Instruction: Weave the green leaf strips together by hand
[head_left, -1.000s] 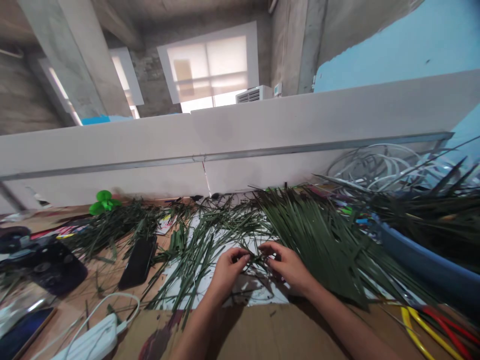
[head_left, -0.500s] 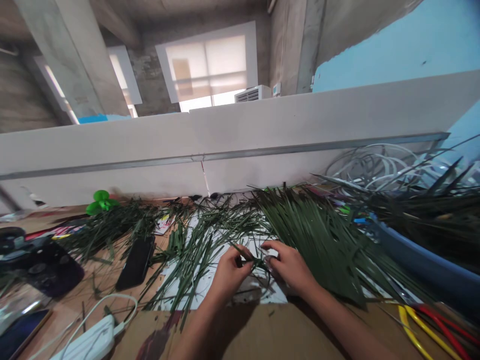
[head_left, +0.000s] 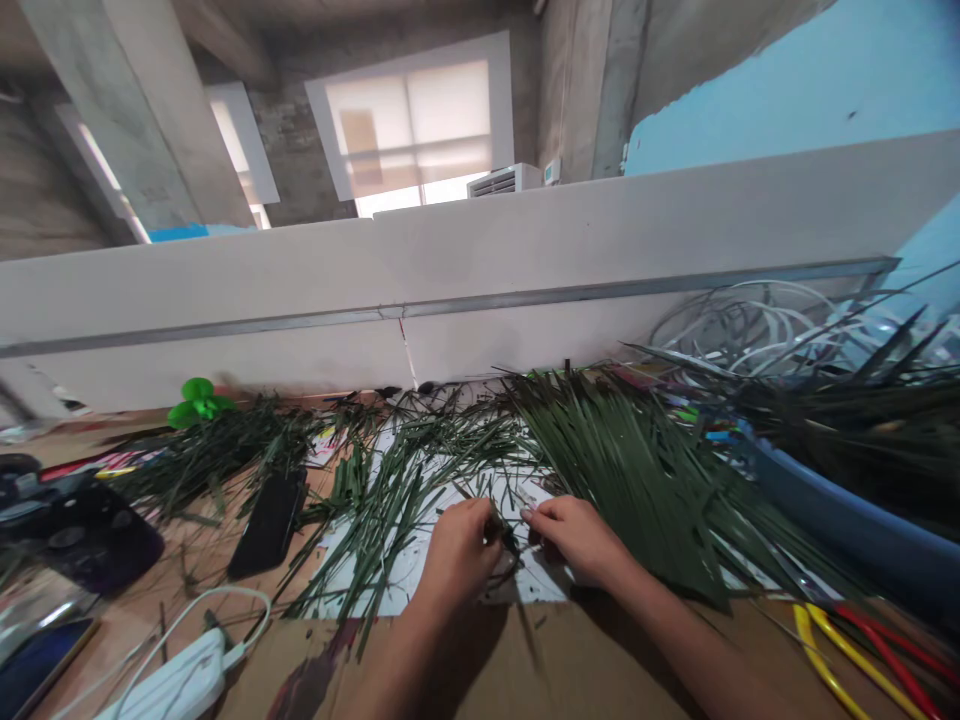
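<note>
My left hand (head_left: 461, 550) is closed around a small dark green woven leaf piece (head_left: 510, 543), which is partly hidden by the fingers. Thin dark strands stick out of it below the hand. To its right, my right hand (head_left: 581, 540) has thumb and forefinger pinched together at a small gap from the piece; whatever lies between those fingertips is too small to name. Under both hands lies a white sheet (head_left: 544, 588). Cut green leaf strips (head_left: 390, 520) cover its left part, and a broad stack of long green leaves (head_left: 630, 470) lies beside my right hand.
At right stand a blue basin (head_left: 847, 510) of dark leaves and yellow-handled pliers (head_left: 817, 650). On the left lie a black phone (head_left: 268, 525), a white power bank (head_left: 169, 685) with its cable, and a green propeller-shaped object (head_left: 199, 403). A white partition (head_left: 480, 260) borders the back.
My left hand has turned over and closed more on the leaf piece, which now hangs lower. The right hand's fingers have drawn together, apart from the piece.
</note>
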